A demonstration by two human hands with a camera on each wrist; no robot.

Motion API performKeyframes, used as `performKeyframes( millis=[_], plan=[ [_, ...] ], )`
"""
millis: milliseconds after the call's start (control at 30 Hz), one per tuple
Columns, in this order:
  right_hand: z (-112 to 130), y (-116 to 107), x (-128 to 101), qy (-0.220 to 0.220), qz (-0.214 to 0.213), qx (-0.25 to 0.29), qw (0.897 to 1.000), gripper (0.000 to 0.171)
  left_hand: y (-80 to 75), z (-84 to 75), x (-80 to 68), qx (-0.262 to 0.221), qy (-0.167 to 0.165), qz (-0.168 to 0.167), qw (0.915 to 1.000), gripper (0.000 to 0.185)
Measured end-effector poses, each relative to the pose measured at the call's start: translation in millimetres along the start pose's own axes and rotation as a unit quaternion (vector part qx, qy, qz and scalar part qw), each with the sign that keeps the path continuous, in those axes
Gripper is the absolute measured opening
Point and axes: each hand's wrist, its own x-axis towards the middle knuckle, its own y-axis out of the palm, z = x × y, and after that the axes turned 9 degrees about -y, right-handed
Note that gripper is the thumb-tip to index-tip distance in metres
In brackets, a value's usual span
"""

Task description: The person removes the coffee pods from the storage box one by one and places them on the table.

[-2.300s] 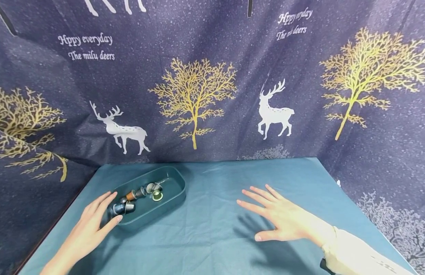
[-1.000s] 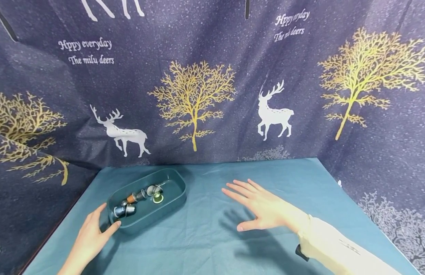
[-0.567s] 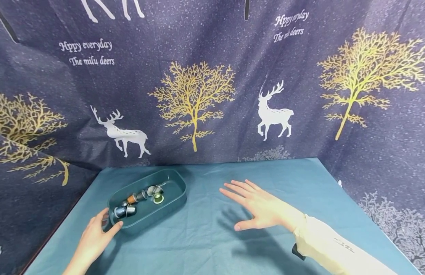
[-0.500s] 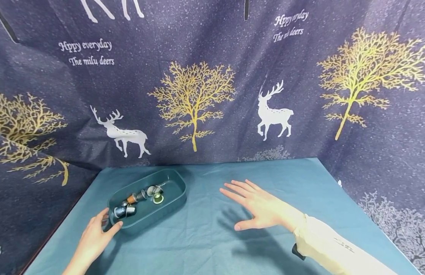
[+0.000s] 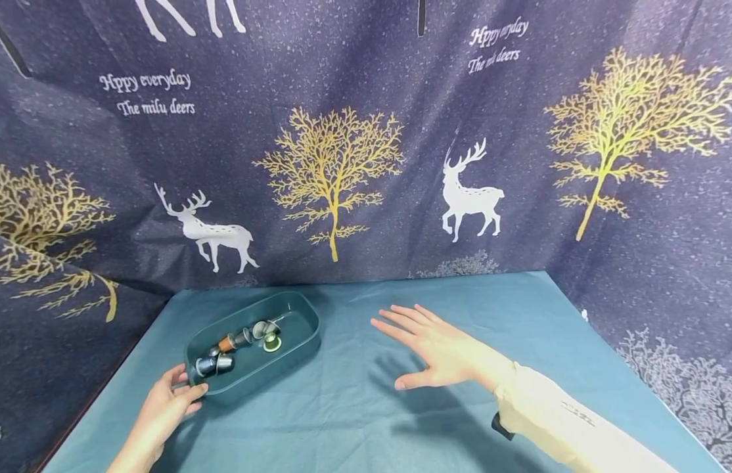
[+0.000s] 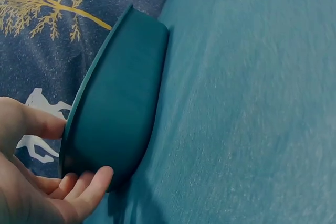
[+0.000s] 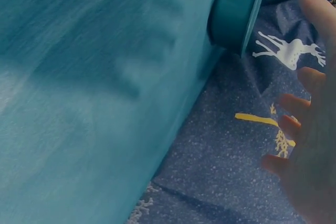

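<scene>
The biggest thing on my feed is a dark blue backdrop [image 5: 366, 72] printed with gold trees and white deer, hanging behind and around the table [image 5: 342, 420]. The table wears a teal cover, creased in places.

On its far left part I have the tray [image 5: 297, 322], a deep teal oblong with rounded corners, set at a slant: one end toward me and left, the other toward the backdrop. I cannot tell whether the near end is clear of the table.

A cream sleeve [image 5: 570, 410] runs in from the lower right. Beyond it, my right grip [image 5: 434, 351] is wide, fingers fanned and thumb apart, above the table and well apart from the tray, its shadow falling on the cover.

My left grip [image 5: 167, 401] holds the tray's near end, thumb at the rim and fingers curled against the outer wall; the left wrist view shows the fingertips low on that wall.

Smallest are the capsules inside the tray. A blue capsule [image 5: 205, 366] and a silver capsule [image 5: 225, 362] lie together nearest my left grip, then an orange capsule [image 5: 227, 343] beside a dark grey capsule [image 5: 243, 337]. A green capsule [image 5: 273, 341] sits near the tray's middle, just beside some pale ones.
</scene>
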Motion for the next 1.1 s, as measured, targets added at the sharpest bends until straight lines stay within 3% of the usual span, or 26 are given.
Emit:
performKeyframes(
  millis=[133,533,833,1100],
  plan=[
    [0.1,-0.1,3.5,0.000,0.001,0.002,1.000,0.093,0.4,-1.5,0.1,-0.043,-0.013,0.023,0.9987,0.088],
    [-0.6,4.8,0.4,0.002,0.000,0.004,1.000,0.093,-1.3,-2.2,-2.8,-0.062,-0.007,0.033,0.9975,0.082],
    [-0.4,3.4,0.4,0.008,0.006,0.012,1.000,0.092,-4.2,3.3,-3.1,-0.106,-0.008,0.054,0.9929,0.085],
    [0.4,1.6,0.5,0.010,0.009,0.015,1.000,0.091,-4.9,2.6,-6.6,-0.088,-0.009,0.065,0.9939,0.083]
  ],
)
